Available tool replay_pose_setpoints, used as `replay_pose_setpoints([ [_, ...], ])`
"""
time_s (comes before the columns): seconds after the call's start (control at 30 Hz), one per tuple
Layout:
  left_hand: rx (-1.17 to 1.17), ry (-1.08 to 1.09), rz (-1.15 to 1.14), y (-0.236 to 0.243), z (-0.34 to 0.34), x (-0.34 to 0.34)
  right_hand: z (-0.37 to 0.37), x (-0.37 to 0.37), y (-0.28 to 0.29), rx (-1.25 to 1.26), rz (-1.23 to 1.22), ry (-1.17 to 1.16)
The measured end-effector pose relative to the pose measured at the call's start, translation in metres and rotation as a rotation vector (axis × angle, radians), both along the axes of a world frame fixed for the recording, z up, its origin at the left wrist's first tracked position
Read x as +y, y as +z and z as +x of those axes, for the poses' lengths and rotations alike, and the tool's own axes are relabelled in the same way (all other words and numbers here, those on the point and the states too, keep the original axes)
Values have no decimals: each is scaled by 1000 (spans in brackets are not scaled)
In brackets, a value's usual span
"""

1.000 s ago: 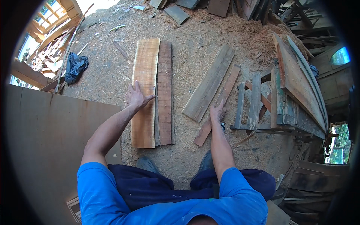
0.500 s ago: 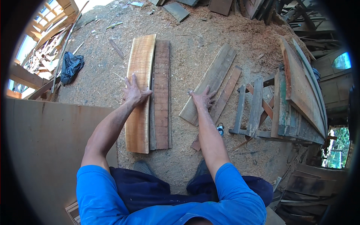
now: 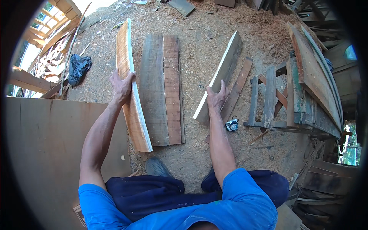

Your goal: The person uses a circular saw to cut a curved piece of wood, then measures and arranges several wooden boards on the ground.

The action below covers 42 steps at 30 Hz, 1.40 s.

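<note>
My left hand (image 3: 122, 87) grips a long, light orange-brown plank (image 3: 135, 109) about midway along. The plank is tilted, its pale right edge turned up. My right hand (image 3: 217, 96) is closed on a grey-brown board (image 3: 230, 61), thumb over its pale left edge, which is raised. The fingers of that hand are partly hidden. Between my hands lie a weathered grey-brown board (image 3: 154, 84) and a reddish-brown board (image 3: 173, 84), side by side on the ground. A narrow reddish-brown strip (image 3: 239, 82) lies right of the board in my right hand.
A small round device (image 3: 232, 124), perhaps a tape measure, lies beside my right forearm. A wooden frame (image 3: 269, 97) with leaning boards (image 3: 316, 73) stands at the right. A large flat panel (image 3: 57, 134) fills the left, near a black plastic bag (image 3: 79, 69). Wood shavings (image 3: 260, 28) cover the ground.
My left hand has tilted the light plank and shifted it left, baring the grey-brown board beneath. My right hand has tipped its board up on edge. The round device is now fully visible.
</note>
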<state>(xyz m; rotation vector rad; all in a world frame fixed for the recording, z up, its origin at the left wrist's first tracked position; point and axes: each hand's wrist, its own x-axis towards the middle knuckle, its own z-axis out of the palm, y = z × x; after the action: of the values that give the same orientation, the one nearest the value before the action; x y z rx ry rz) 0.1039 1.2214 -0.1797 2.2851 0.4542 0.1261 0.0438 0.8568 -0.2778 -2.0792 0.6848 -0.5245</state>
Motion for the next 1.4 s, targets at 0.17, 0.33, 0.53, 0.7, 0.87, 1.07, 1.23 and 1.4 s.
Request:
replay_pose_setpoints([
  [0.17,-64,32,21,-11,-3,-4,-42,64,11,-84,-107,138],
  [0.33,-68,-14,128,-20,-4,2,-71,123,33,-60,-35,309],
  [0.53,131,-11,206,-11,-16,-34,-81,136,11,87,-364,424],
  [0.7,210,-7,299,-35,-19,-36,-60,131,3,134,-135,357],
  [0.87,345,-78,392,-54,-14,-60,-29,112,-17,430,110,426],
  [1.07,237,-34,125,-94,6,5,-33,100,-27,182,68,584],
  [1.23,324,4,-183,-95,13,-1,-29,89,-27,149,-93,715],
  [1.4,311,-3,-193,-96,7,18,-29,95,-28,157,48,754],
])
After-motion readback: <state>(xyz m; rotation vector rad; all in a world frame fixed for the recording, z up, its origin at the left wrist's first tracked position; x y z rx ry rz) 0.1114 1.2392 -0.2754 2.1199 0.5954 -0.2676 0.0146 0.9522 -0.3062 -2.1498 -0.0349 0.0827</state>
